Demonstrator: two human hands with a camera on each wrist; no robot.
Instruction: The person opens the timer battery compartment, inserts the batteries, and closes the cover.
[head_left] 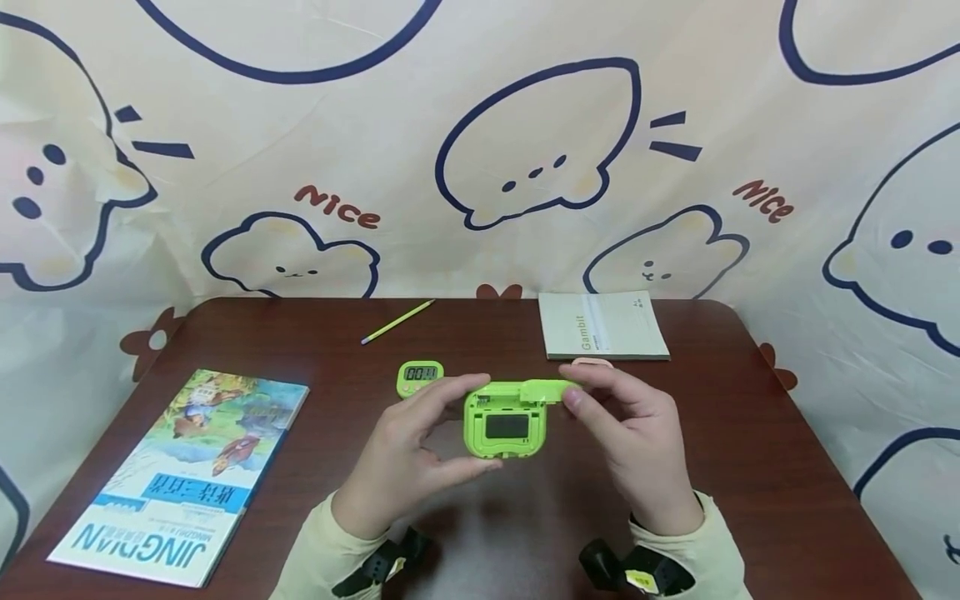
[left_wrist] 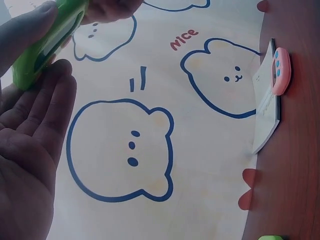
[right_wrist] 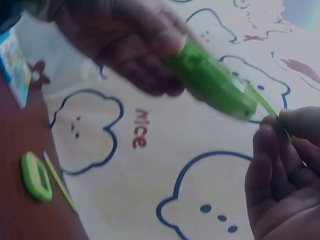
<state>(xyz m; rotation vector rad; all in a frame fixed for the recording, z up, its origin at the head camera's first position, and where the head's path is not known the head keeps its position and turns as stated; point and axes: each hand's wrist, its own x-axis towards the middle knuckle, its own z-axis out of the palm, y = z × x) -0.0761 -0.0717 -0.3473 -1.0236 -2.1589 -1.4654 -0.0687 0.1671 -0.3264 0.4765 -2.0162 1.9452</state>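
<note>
The left grip (head_left: 401,458) holds the gadget (head_left: 506,427); a strip (head_left: 543,392) juts right from its top corner, pinched in the right grip (head_left: 641,450).

Handheld device (head_left: 504,446) is showing lime green around a dark panel (head_left: 507,427). Tabletop (head_left: 345,400) is reading reddish brown. Near its left edge, a book (head_left: 176,492) is displaying blue and white (illustration (head_left: 225,417) multicoloured); at its far edge, a pencil (head_left: 397,322) is showing yellow-green.
</note>
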